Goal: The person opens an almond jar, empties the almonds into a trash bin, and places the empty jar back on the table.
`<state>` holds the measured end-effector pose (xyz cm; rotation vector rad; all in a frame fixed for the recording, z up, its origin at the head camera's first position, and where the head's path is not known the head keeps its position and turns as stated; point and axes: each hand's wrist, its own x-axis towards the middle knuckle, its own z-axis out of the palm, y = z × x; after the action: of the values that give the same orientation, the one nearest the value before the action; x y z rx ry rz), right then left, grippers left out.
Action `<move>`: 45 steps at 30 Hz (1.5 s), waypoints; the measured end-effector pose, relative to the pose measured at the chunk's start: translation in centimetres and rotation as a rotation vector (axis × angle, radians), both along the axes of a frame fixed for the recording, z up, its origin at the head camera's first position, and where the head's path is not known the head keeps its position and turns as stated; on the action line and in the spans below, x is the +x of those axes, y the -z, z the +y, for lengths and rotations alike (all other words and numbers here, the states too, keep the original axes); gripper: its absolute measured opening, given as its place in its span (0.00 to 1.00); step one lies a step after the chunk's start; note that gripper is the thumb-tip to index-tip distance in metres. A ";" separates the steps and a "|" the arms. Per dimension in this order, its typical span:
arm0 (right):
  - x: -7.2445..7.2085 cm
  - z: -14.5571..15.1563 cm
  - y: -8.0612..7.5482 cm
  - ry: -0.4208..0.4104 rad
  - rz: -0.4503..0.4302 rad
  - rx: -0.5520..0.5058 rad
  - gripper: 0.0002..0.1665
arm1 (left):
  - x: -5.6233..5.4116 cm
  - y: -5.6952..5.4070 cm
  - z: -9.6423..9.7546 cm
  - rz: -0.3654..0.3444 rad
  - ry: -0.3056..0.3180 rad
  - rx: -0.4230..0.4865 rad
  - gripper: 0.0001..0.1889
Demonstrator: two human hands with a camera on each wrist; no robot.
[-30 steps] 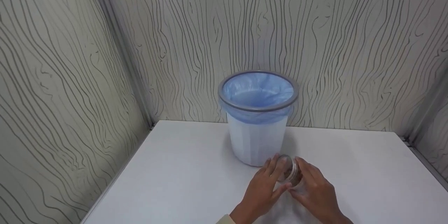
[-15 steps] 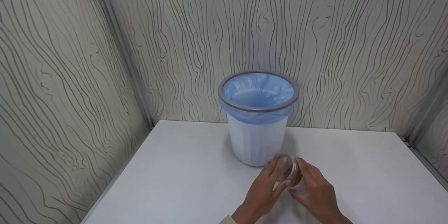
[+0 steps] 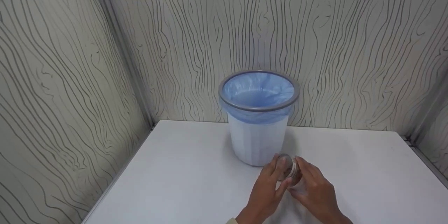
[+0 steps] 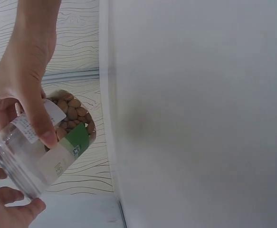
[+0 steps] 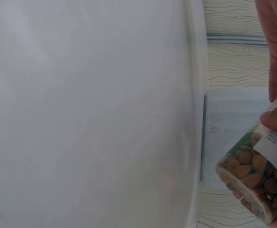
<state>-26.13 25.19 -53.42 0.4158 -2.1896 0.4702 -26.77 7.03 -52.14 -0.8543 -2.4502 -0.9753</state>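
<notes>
A clear jar of almonds (image 4: 74, 114) is held tilted between my two hands, above the white table. It has a white label with print and a green-and-white one. My left hand (image 3: 266, 188) holds the transparent lid end (image 3: 285, 165), fingers and thumb spread round its rim. My right hand (image 3: 316, 189) grips the jar's body, with the thumb (image 4: 42, 124) across the white label in the left wrist view. The almonds lie gathered toward the jar's base, as the right wrist view shows from close by. Part of the lid is hidden behind my left fingers.
Just beyond my hands stands a white bin (image 3: 257, 140) with a grey rim and a blue liner bag (image 3: 260, 92). The white table (image 3: 182, 175) runs back to a wood-grain patterned panel (image 3: 196, 42), with another panel along the left side.
My left hand and wrist have shifted slightly to the right and turned a little at the lid. My right hand and the jar stay almost in place.
</notes>
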 end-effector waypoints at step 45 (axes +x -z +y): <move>0.4 -0.2 -0.6 -0.002 -0.014 -0.016 0.56 | -0.3 0.5 -0.4 0.038 0.039 0.099 0.32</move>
<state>-25.77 25.01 -52.86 0.4072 -2.1974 0.4926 -27.05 6.58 -52.64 -0.8818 -2.3404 -1.0746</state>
